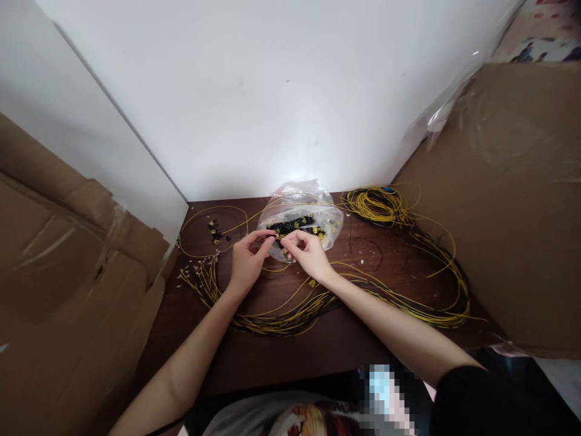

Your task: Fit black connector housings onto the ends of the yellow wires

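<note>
My left hand [249,257] and my right hand [307,253] meet over the dark wooden table [327,345], fingertips pinched together on a small black and yellow connector [278,238] at the end of a thin yellow wire. Just behind them lies a clear plastic bag [300,209] holding several small black and yellow connectors. A long bundle of yellow and black wires [290,315] curves under both wrists across the table.
A coil of yellow wire [377,206] lies at the back right. A few loose connectors [215,231] sit at the back left inside a wire loop. Cardboard sheets [68,284] stand left and right [512,206], with a white wall behind.
</note>
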Motion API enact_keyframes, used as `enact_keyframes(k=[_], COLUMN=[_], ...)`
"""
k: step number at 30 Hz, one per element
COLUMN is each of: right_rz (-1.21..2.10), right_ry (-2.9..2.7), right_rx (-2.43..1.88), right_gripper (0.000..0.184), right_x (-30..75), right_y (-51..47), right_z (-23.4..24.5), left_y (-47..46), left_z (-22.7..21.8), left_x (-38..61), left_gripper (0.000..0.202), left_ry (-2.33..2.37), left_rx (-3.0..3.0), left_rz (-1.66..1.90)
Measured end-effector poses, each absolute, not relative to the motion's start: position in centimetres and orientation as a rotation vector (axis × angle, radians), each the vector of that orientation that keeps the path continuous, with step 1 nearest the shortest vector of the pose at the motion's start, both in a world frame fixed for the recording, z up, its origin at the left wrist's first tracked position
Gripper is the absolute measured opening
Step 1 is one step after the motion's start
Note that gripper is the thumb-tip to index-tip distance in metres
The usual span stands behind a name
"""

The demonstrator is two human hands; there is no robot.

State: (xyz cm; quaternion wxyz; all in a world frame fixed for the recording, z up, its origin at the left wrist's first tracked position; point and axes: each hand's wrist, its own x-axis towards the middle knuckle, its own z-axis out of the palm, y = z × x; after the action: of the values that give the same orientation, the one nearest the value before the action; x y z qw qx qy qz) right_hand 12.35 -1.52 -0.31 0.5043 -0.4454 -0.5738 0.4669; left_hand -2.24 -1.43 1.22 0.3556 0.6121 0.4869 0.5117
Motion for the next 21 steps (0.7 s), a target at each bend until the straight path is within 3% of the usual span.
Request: enact_keyframes(k=[21], right_rz=[1.100], right_ry=[-1.454], right_rx=[-1.073], right_gripper=[0.031], right_x=[12.38], right_y=[-1.74], right_z=[0.03], left_y=[-1.51], left_z=[0.61], left_x=[-2.33], left_gripper=[0.024], left_ry=[1.278], left_rx=[1.708], left_rz=[1.260])
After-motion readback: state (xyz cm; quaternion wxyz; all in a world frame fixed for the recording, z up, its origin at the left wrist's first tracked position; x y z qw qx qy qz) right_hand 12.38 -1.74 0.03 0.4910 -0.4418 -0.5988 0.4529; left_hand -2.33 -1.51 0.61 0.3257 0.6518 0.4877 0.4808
